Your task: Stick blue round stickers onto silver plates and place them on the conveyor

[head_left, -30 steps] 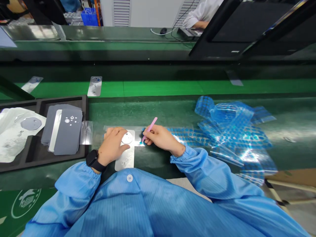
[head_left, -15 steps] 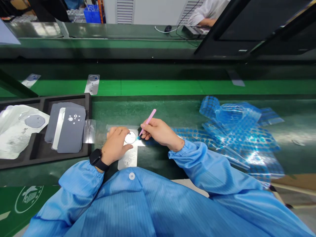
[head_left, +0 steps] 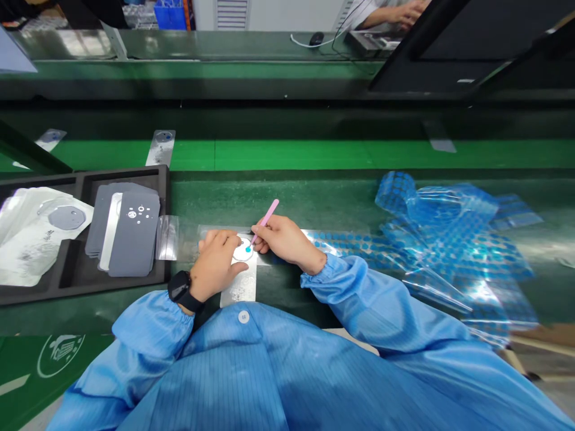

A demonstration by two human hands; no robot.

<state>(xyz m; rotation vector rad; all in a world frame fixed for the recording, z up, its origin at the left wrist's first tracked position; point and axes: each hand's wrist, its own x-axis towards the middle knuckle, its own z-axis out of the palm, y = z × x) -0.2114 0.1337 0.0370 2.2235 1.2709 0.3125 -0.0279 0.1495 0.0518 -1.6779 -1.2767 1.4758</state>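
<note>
My right hand (head_left: 290,242) pinches a pair of pink tweezers (head_left: 271,211), tips pointing down and left. At the tips is a small blue dot (head_left: 248,249), over the round ring area of a pale phone-back-shaped sheet (head_left: 239,288). Whether the dot touches the sheet I cannot tell. My left hand (head_left: 216,264) lies on the sheet's left side, thumb apart from the fingers, holding it down against the bench. Beneath the sheet and to its right runs a clear strip with blue dots (head_left: 345,242), partly hidden by my right hand.
On the left, a black tray (head_left: 164,239) holds grey phone-back panels (head_left: 135,239) and whitish sheets (head_left: 36,251). A heap of clear film with blue dots (head_left: 449,233) lies at right. Several sheets, one a silvery sheet (head_left: 160,148), rest on the green belt (head_left: 287,154). Across from me, a person's hands (head_left: 406,13) show.
The tweezers have moved the blue dot left, from beside the sheet's edge to over its ring area. My left hand stays on the sheet. The view has shifted slightly.
</note>
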